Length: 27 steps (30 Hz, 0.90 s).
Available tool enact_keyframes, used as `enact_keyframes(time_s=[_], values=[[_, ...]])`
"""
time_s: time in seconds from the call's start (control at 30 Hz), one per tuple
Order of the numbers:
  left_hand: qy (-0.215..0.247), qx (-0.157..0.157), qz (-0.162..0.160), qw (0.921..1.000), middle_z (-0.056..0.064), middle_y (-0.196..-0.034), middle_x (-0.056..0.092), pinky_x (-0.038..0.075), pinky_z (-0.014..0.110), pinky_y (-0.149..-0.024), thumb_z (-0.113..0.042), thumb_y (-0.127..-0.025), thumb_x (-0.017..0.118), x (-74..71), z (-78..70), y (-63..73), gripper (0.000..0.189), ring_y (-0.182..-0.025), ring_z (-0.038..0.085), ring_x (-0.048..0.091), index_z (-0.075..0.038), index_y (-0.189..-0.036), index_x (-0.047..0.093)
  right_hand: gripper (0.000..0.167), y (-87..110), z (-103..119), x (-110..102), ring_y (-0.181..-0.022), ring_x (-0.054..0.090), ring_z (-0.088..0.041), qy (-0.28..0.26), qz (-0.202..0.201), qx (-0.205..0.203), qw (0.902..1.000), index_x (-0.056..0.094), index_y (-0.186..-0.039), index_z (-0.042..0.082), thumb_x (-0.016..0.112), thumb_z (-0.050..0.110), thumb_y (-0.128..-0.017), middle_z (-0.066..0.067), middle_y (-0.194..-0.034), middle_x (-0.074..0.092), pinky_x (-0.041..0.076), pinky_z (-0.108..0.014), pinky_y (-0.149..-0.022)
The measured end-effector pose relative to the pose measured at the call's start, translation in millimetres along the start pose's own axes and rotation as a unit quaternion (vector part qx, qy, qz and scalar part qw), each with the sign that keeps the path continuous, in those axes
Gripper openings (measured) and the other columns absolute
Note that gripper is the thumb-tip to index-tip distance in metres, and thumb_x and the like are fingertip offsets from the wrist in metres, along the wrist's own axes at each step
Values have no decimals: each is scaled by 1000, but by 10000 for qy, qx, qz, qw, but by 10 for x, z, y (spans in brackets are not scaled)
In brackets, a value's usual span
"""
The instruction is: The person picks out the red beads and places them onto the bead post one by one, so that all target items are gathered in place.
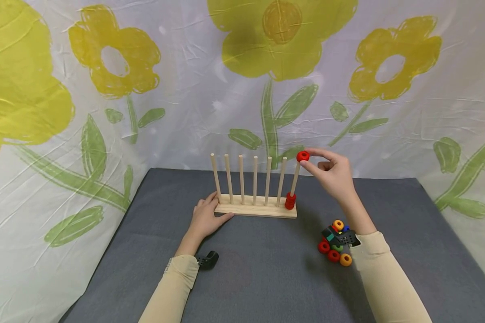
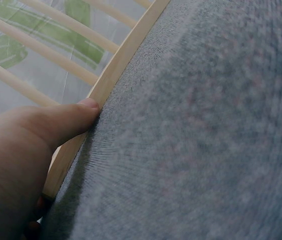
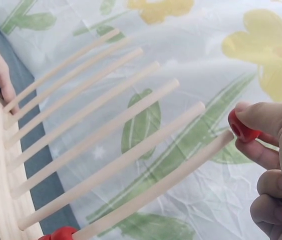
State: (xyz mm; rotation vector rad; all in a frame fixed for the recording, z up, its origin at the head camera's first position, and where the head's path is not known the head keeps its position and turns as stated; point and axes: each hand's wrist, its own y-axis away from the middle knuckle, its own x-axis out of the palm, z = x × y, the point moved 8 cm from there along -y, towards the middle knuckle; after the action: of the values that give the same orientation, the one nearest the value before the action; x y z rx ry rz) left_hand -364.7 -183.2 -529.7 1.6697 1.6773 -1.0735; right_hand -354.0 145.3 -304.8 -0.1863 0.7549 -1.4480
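Observation:
A wooden peg rack [image 1: 255, 209] with a row of several upright rods stands on the table. My left hand [image 1: 204, 218] grips the rack's left end, thumb along the front edge of the base and fingers round the far side. My right hand [image 1: 330, 172] pinches a red bead [image 3: 243, 127] between thumb and fingers. In the right wrist view the bead is right at the tip of the rightmost rod [image 3: 156, 185], its hole facing that tip. Several red beads [image 1: 290, 201] are stacked low on this same rod; the other rods are bare.
Loose beads in red, orange, green and blue lie in a cluster on the table right of the rack, such as an orange bead [image 1: 345, 259]; the right wrist camera [image 1: 341, 237] partly hides them. A flower-printed cloth [image 1: 186, 112] hangs behind the grey-covered table [image 1: 258, 269].

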Motion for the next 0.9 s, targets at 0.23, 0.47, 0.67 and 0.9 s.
enact_keyframes(time_s=[0.23,0.47,0.67,0.9], values=[[16,13,-12,10000,16,-160,35,33,54,-98,-53,-90,74,-7,-15,8,83,-127,39,42,-4,-152,48,31,-15,-15,2,-42,22,-9,12,22,28,10000,72,-121,-5,76,1,-91,2,-49,34,20,-28,-42],[16,-1,13,10000,16,-160,34,32,53,-99,-53,-90,74,-3,-9,7,82,-128,39,42,-4,-151,50,30,-23,-22,13,-42,22,-3,76,-9,-15,10000,72,-120,-5,76,0,-91,-8,-75,61,21,-27,-42],[40,10,24,10000,16,-160,34,32,54,-99,-53,-90,74,-10,-16,5,81,-128,39,41,-4,-151,50,30,-32,-37,24,-42,21,-2,66,-4,13,10000,72,-121,-4,76,1,-91,-11,-81,64,21,-27,-43],[22,14,32,10000,17,-160,34,32,54,-99,-53,-90,74,-18,-26,5,81,-128,40,41,-4,-151,49,31,-42,-65,33,-42,21,-1,62,4,89,9999,72,-121,-4,76,2,-91,-12,-93,65,21,-27,-43]])
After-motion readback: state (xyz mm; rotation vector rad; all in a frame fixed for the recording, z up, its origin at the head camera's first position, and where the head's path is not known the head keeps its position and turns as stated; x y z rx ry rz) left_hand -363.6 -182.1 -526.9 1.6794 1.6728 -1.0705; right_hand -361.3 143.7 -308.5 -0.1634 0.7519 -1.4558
